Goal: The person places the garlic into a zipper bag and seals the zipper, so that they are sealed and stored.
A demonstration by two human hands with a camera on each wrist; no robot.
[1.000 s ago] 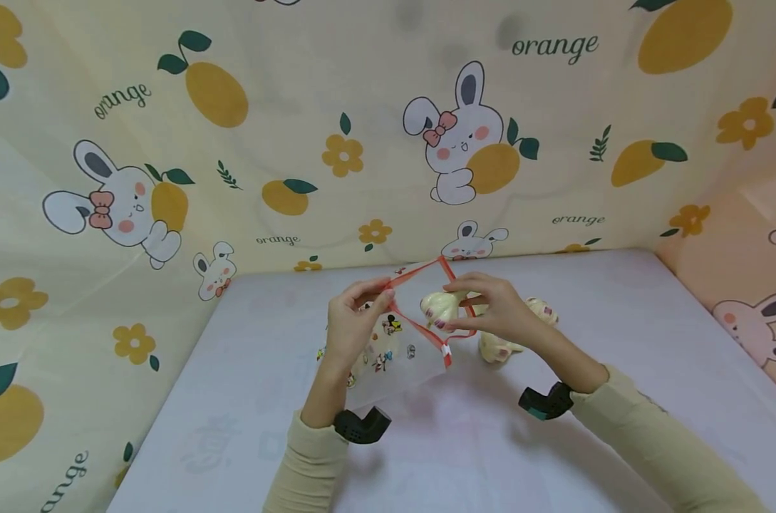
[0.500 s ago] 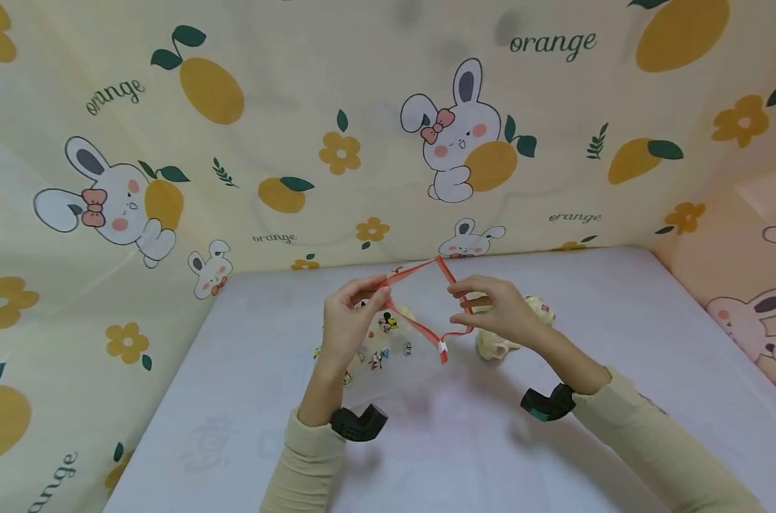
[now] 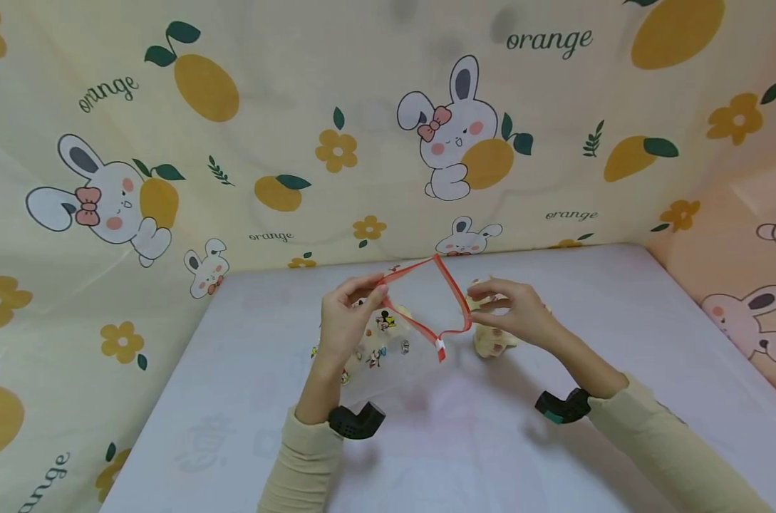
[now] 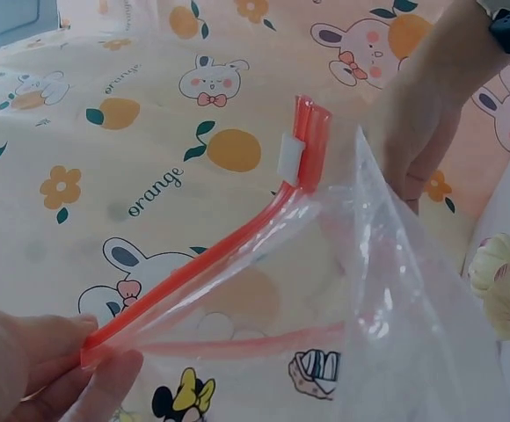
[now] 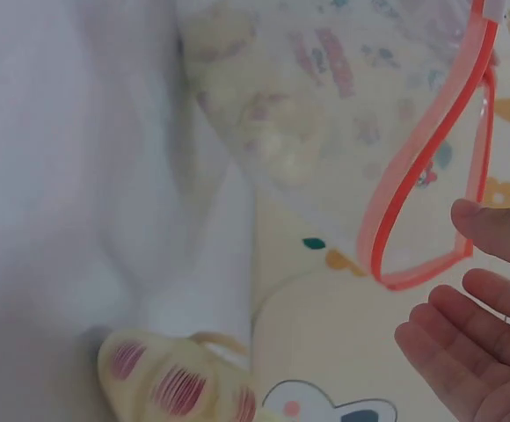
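My left hand (image 3: 349, 313) pinches the red-rimmed edge of a clear zip bag (image 4: 202, 277) printed with cartoon figures. The bag's mouth gapes toward the right. In the right wrist view, pale garlic bulbs (image 5: 281, 136) with purple marks show through the plastic, low in the bag. My right hand (image 3: 512, 310) is just right of the mouth, fingers extended and nothing in them; its fingertips are right by the red rim. Below this hand a loose garlic bulb (image 3: 492, 343) lies on the table, with another partly hidden behind the fingers.
A white-covered table (image 3: 298, 456) extends around the hands. Behind it hangs a cream cloth (image 3: 362, 85) printed with rabbits and oranges. Each wrist wears a black camera (image 3: 357, 420).
The garlic bulb in my right hand went into the bag and left the fingers. That hand then drew back slightly to the right. My left hand keeps its pinch on the bag.
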